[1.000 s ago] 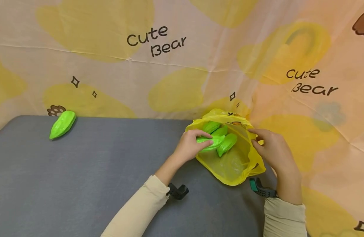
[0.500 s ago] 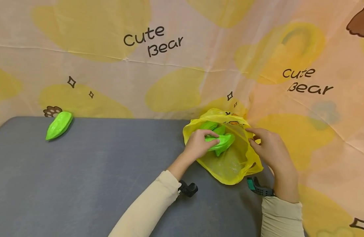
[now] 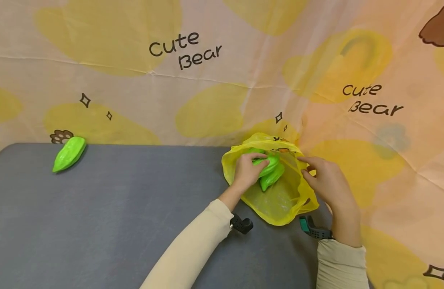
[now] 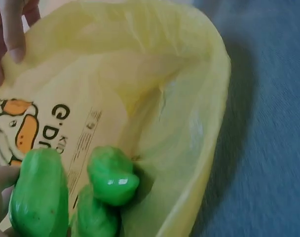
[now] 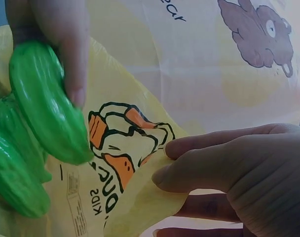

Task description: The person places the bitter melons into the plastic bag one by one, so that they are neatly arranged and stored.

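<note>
My left hand [image 3: 248, 170] reaches into the mouth of a yellow plastic bag [image 3: 276, 210] and grips a bright green, glossy, ridged vegetable-like piece [image 5: 49, 106]. In the left wrist view that held piece [image 4: 40, 195] shows at the lower left, over the bag's printed inside. Similar green pieces [image 3: 275, 178] lie in the bag under it, partly hidden by the hand. On the bag's right side my right hand [image 3: 330, 180] pinches the rim between thumb and fingers, and the mouth stands wide.
Another green piece [image 3: 69, 154] lies at the far left of the grey table [image 3: 117, 216], by the back edge. A printed cloth [image 3: 207, 80] hangs behind the table and along its right side. Both wrists wear dark straps [image 3: 317, 230].
My left hand has moved right and deeper into the bag with the green piece, now over the others. My right hand keeps its hold on the rim. The head view has shifted slightly.
</note>
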The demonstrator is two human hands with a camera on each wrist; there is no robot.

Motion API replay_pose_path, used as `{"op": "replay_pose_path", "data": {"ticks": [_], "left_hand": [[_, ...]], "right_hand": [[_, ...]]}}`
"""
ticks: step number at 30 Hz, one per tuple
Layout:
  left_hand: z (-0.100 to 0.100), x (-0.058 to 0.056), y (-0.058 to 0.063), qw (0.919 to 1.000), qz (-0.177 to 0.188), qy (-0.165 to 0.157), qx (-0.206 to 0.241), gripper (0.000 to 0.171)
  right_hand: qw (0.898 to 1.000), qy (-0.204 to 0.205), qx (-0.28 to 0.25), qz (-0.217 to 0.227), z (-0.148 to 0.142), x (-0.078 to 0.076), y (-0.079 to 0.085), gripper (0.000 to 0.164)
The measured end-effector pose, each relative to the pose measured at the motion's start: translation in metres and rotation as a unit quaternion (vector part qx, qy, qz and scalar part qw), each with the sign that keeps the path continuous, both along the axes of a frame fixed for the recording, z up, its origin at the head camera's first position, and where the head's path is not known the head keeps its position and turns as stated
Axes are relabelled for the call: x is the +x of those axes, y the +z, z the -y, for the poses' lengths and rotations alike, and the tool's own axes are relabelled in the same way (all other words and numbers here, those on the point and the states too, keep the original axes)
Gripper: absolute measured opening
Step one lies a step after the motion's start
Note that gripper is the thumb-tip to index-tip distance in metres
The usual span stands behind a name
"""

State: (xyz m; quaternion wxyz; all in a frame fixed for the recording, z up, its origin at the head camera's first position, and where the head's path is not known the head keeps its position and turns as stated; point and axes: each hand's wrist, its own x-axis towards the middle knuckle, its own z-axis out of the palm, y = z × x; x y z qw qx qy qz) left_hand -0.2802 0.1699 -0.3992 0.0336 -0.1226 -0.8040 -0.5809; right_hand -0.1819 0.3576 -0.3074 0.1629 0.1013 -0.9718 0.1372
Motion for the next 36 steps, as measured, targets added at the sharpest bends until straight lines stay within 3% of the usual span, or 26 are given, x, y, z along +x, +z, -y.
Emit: {"op": "replay_pose_path", "data": {"ticks": [7,11,22,29,36], "left_hand": [[-0.018,-0.012,0.000,0.9983,0.019,0.048,0.026,0.021],[-0.019,-0.019,-0.001,0.9979,0.019,0.061,0.011,0.022],[-0.019,-0.031,-0.006,0.9963,-0.031,0.041,-0.069,0.029],[-0.015,-0.026,-0.005,0.9860,-0.051,-0.002,-0.159,0.050],[-0.012,-0.030,-0.009,0.9822,-0.073,0.021,-0.172,0.048]], "right_hand": [[1.000,-0.010,-0.003,0.007,-0.003,0.001,0.002,0.037],[1.000,-0.006,0.001,-0.001,-0.003,0.000,0.002,0.037],[1.000,0.003,0.004,-0.009,0.000,-0.002,0.002,0.040],[1.000,0.007,-0.006,-0.027,0.001,-0.004,0.000,0.044],[0.999,0.006,-0.009,-0.042,0.003,-0.006,-0.002,0.050]]}}
